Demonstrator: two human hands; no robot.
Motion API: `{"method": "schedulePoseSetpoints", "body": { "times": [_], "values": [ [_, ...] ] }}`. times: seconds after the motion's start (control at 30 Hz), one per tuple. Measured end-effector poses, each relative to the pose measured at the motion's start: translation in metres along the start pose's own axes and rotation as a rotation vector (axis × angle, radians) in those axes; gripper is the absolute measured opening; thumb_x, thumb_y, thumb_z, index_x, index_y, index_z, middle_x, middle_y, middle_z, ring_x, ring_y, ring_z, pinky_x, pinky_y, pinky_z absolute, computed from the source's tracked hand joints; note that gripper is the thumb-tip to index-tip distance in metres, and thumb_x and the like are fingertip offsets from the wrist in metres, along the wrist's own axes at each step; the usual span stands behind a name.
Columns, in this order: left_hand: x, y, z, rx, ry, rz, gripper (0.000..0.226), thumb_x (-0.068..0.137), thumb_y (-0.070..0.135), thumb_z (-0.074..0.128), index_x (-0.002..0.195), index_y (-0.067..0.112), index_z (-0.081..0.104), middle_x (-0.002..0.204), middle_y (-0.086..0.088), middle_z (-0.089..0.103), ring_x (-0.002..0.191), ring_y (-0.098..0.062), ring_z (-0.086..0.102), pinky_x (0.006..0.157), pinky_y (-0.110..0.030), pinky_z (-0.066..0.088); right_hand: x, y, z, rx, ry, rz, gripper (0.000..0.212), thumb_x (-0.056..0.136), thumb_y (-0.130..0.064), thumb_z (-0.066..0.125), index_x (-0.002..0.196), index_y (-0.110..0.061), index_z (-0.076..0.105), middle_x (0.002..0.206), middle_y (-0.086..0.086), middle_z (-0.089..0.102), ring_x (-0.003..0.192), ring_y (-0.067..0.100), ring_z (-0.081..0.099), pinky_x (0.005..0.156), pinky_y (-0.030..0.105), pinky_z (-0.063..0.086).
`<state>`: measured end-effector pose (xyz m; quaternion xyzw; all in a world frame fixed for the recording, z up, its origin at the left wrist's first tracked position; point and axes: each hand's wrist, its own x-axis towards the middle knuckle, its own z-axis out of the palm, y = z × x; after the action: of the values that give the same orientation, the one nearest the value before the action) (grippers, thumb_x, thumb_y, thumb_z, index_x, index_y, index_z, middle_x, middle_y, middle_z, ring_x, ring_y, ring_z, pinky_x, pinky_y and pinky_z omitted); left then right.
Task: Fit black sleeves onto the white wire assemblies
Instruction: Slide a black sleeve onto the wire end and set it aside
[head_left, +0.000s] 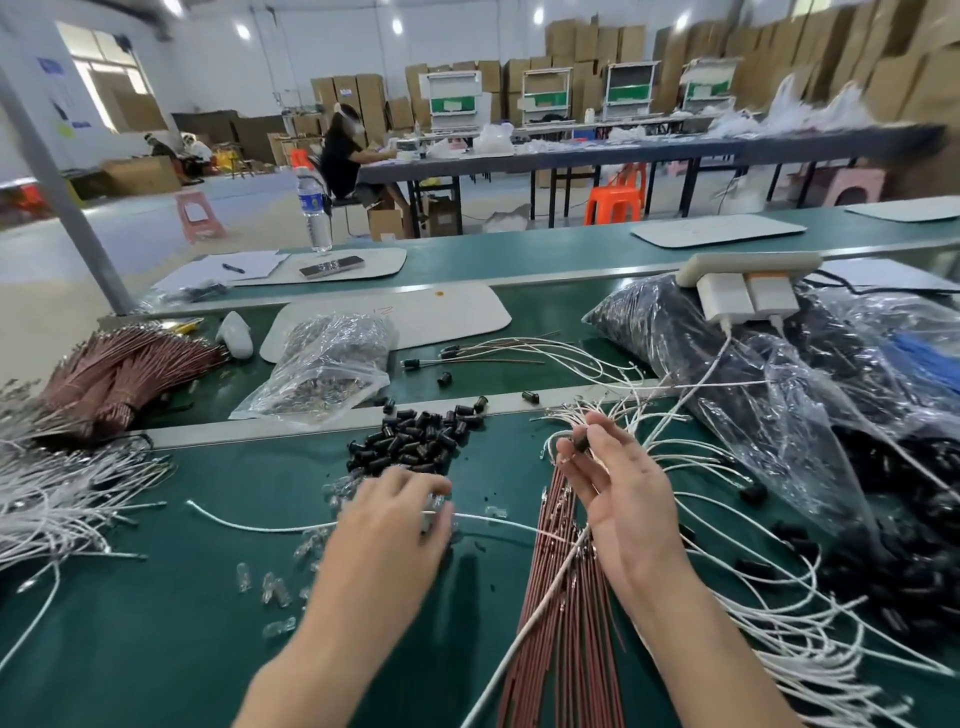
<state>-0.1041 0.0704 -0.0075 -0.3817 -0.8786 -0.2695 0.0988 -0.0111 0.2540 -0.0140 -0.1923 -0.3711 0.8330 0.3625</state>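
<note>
Workbench: I look down on a green bench (156, 649) that fills the lower frame, strewn with wire and small parts.
Plastic bags: at 3 o'clock a heap of clear bags (810, 415) holds dark parts, with a white power strip (748, 265) and its two plugs lying on top.
White wire assemblies: one loose mass (57, 499) fans in from 9 o'clock; a second spread (779, 613) lies at 4 o'clock, under and beyond my right wrist.
Brown wires: a straight bundle (566, 597) runs from 6 o'clock up to my right hand; another bundle (114, 374) lies at 10 o'clock.
Black sleeves: the main pile (415, 436) sits just above centre, at 12 o'clock from my left hand, with strays scattered near it.
Right hand: my right hand (623, 493), palm up right of centre, pinches one black sleeve (582, 441) between thumb and fingertips, the other fingers loosely open; a white wire (540, 597) passes under the palm.
Left hand: my left hand (395, 514) rests palm down at centre, fingers curled over a single white lead (249, 525) and clear glass bulbs (270, 587); I cannot tell whether it grips anything.
</note>
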Motion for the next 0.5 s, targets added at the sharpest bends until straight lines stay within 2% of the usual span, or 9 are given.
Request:
{"method": "schedulePoseSetpoints", "body": {
  "times": [0.07, 0.13, 0.2, 0.3, 0.4, 0.5],
  "values": [
    [0.005, 0.01, 0.02, 0.051, -0.064, 0.092, 0.036, 0.103, 0.042, 0.043, 0.138, 0.036, 0.052, 0.132, 0.017, 0.051, 0.121, -0.001, 0.042, 0.107, -0.017, 0.027, 0.0, 0.0, -0.001, -0.003, 0.015, -0.013, 0.016, 0.097, -0.007, 0.059, 0.109, -0.01, 0.068, 0.093, 0.007, 0.072, 0.087, 0.018, 0.072, 0.079, 0.025, 0.06],
    [0.006, 0.014, 0.034, 0.118, -0.125, 0.155, 0.034, 0.106, 0.043, 0.038, 0.137, 0.04, 0.051, 0.132, 0.017, 0.049, 0.126, -0.006, 0.042, 0.11, -0.024, 0.027, 0.0, 0.0, -0.003, -0.006, 0.022, -0.016, 0.015, 0.097, -0.006, 0.06, 0.108, -0.011, 0.069, 0.093, 0.006, 0.073, 0.088, 0.018, 0.073, 0.079, 0.025, 0.06],
    [0.005, 0.014, 0.04, 0.122, -0.118, 0.179, 0.025, 0.105, 0.037, 0.047, 0.124, 0.037, 0.062, 0.119, 0.014, 0.057, 0.117, -0.013, 0.052, 0.103, -0.029, 0.034, 0.0, 0.0, -0.004, 0.007, 0.014, -0.004, 0.016, 0.097, -0.005, 0.058, 0.108, -0.011, 0.069, 0.09, 0.006, 0.074, 0.089, 0.019, 0.073, 0.083, 0.029, 0.061],
    [0.0, 0.009, 0.041, 0.012, 0.001, 0.195, 0.011, 0.096, 0.026, 0.067, 0.105, 0.026, 0.073, 0.099, 0.009, 0.062, 0.094, -0.016, 0.061, 0.088, -0.033, 0.047, 0.002, -0.003, -0.006, 0.051, -0.011, 0.034, 0.021, 0.1, -0.004, 0.052, 0.111, -0.011, 0.068, 0.091, 0.005, 0.073, 0.09, 0.02, 0.073, 0.087, 0.033, 0.061],
    [-0.001, 0.006, 0.04, -0.116, 0.094, 0.151, 0.016, 0.097, 0.024, 0.064, 0.109, 0.023, 0.074, 0.097, 0.009, 0.059, 0.082, -0.012, 0.056, 0.078, -0.032, 0.049, 0.003, -0.005, -0.007, 0.094, -0.043, 0.07, 0.025, 0.101, -0.004, 0.049, 0.117, -0.011, 0.067, 0.097, 0.006, 0.072, 0.093, 0.021, 0.072, 0.086, 0.033, 0.061],
    [0.003, 0.008, 0.038, -0.24, 0.151, 0.104, 0.025, 0.1, 0.024, 0.056, 0.121, 0.019, 0.07, 0.097, 0.011, 0.057, 0.077, -0.013, 0.058, 0.067, -0.034, 0.051, 0.004, -0.003, -0.005, 0.109, -0.09, 0.112, 0.027, 0.097, -0.004, 0.05, 0.113, -0.012, 0.071, 0.102, 0.008, 0.073, 0.096, 0.023, 0.073, 0.085, 0.034, 0.061]
  ]
}}
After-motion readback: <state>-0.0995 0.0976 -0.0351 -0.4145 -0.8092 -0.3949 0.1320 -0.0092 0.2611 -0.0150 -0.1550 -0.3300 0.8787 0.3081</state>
